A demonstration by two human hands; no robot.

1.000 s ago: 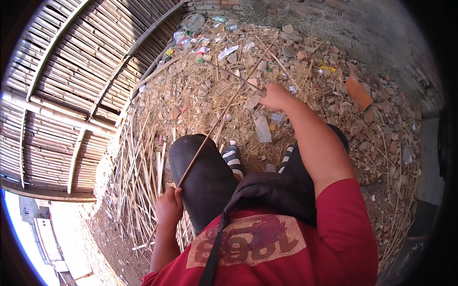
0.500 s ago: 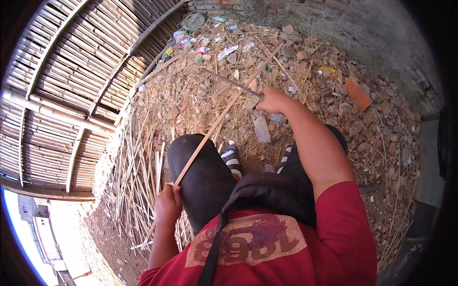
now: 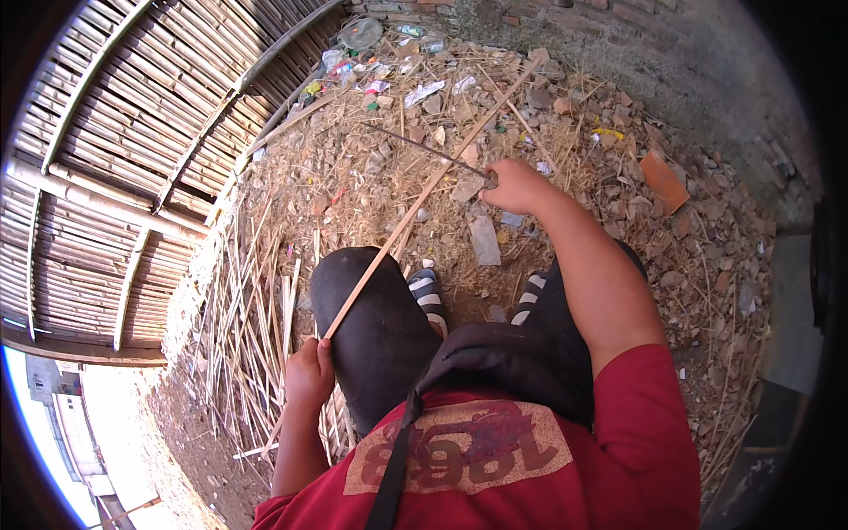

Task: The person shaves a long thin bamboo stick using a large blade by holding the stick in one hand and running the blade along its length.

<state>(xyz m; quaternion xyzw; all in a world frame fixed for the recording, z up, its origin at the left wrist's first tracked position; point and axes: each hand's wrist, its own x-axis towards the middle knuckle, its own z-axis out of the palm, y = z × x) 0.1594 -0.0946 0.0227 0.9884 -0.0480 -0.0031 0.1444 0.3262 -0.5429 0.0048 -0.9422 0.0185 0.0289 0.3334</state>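
Note:
A long, flat bamboo strip runs slantwise from my left hand, over my left knee, to the rubble at the far side. My left hand is closed round the strip near its lower end, with the thumb lying along it. My right hand grips the end of a long, thin, dark blade that looks like a knife. The blade crosses the strip beyond my knees and points to the far left. Whether it presses into the strip or only lies over it, I cannot tell. Its handle is mostly hidden in my fist.
Several split bamboo strips lie in a pile left of my left leg. A bamboo slat panel leans at the left. Brick rubble, dry straw and litter cover the ground up to a brick wall. An orange tile piece lies at right.
The strip's far end has slid a little farther out and to the right. My right hand and the blade have shifted slightly; both hands keep their holds.

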